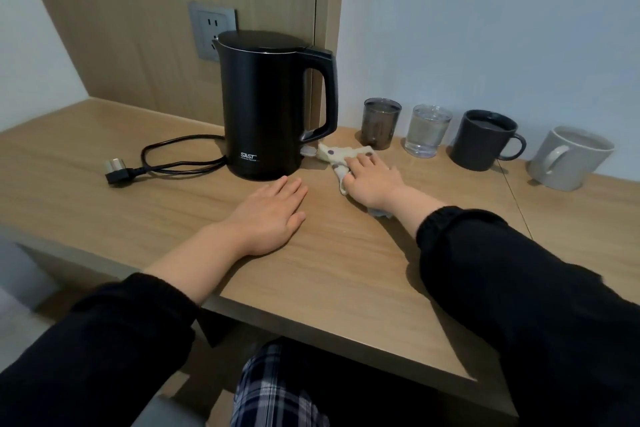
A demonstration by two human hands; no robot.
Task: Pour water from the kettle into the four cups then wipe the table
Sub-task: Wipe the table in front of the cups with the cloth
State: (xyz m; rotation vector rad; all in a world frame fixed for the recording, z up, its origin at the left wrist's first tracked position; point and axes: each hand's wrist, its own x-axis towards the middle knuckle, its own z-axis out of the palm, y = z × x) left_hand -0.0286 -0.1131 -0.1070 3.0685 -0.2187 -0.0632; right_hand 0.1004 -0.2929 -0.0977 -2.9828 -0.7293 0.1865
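Plaid trousers show at the bottom edge, cut off by the front lip of the wooden table; black sleeves frame both sides. On the bare wood, the left hand lies flat with fingers straight and together, holding nothing, just in front of the kettle. The right hand presses down with extended fingers on a pale spotted cloth; most of the cloth is hidden under the palm, with one end poking out toward the kettle's handle and a scrap showing beside the wrist.

The black kettle stands upright with its lid closed, covering part of a grey wall socket; white letters on its body read "SAST", and the smaller line beneath is too fine to read. Its cord loops to the left, and its plug lies loose on the table.

Four cups stand in a row along the wall: a smoky tumbler, a clear glass with water visible in it, a dark mug and a pale grey mug; how full the mugs are is hard to judge.
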